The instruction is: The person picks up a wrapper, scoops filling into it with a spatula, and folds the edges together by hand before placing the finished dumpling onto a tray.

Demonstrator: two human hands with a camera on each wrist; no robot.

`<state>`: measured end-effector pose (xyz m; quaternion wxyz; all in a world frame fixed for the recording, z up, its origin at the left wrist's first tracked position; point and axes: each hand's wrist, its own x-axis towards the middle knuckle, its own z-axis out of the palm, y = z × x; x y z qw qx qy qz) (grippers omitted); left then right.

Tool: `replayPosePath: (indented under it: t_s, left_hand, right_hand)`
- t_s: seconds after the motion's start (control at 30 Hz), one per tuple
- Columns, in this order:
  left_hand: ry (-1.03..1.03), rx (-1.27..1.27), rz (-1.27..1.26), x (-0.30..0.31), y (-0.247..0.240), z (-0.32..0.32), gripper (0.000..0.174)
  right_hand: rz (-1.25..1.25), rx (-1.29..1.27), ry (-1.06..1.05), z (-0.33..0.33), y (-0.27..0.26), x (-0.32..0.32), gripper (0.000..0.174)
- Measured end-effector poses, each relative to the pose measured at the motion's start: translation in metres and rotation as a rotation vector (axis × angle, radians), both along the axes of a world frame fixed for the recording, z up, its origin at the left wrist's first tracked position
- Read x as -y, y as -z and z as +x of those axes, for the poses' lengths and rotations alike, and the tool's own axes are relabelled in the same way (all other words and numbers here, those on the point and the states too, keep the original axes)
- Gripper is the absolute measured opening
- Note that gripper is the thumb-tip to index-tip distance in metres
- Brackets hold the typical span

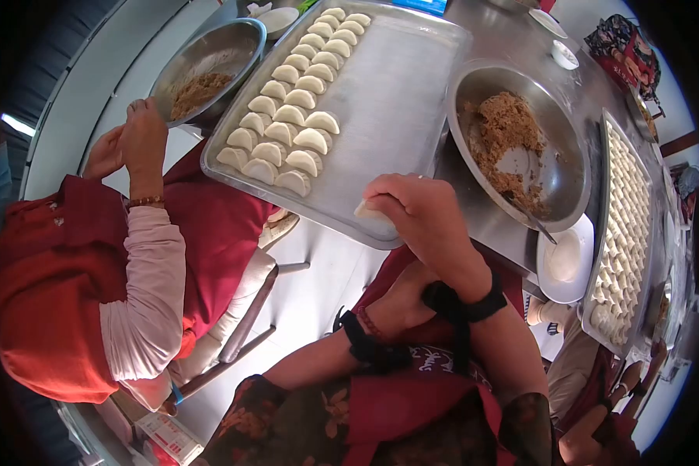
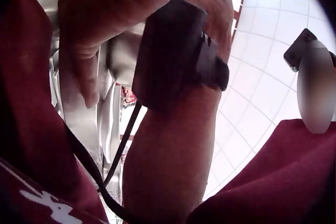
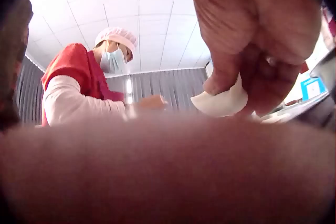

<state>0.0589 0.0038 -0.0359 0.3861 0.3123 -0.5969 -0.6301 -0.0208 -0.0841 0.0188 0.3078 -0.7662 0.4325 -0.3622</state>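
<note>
My right hand (image 1: 421, 208) pinches a pale half-moon dumpling (image 3: 223, 101) between thumb and fingers. It is over the near right corner of a metal tray (image 1: 400, 116). Rows of uncooked dumplings (image 1: 290, 114) cover the tray's left part. My left hand (image 1: 402, 301) lies crossed beneath my right wrist, partly hidden by it and by a black strap. In the left wrist view one finger (image 2: 90, 85) of it hangs straight down, close to the black camera box (image 2: 170, 50) on my right wrist. No food shows in that hand.
Right of the tray stands a steel bowl (image 1: 576, 167) of brown filling with a utensil handle. A white dish (image 1: 547, 283) and another tray (image 1: 596, 311) packed with dumplings are further right. At left a person in red (image 1: 54, 311) sits by a second filling bowl (image 1: 248, 54).
</note>
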Motion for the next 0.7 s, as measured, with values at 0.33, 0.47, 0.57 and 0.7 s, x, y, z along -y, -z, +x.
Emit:
replayPosePath:
  t_s: [0.33,0.47,0.57,0.7]
  left_hand:
    - [0.004,-0.426,0.385,-0.002,0.051,-0.011,0.035]
    - [0.085,-0.163,0.227,0.000,0.051,-0.006,0.041]
    - [0.212,-0.202,0.377,0.001,0.039,-0.007,0.049]
    - [0.212,-0.555,0.854,0.002,0.031,-0.026,0.052]
  right_hand:
    - [-0.116,-0.258,-0.014,0.008,0.030,0.005,0.005]
    - [-0.153,-0.229,-0.017,0.005,0.030,0.000,0.011]
    - [-0.355,-0.171,0.045,-0.008,0.022,-0.014,0.014]
    - [-0.377,-0.143,0.137,-0.053,0.010,-0.058,0.015]
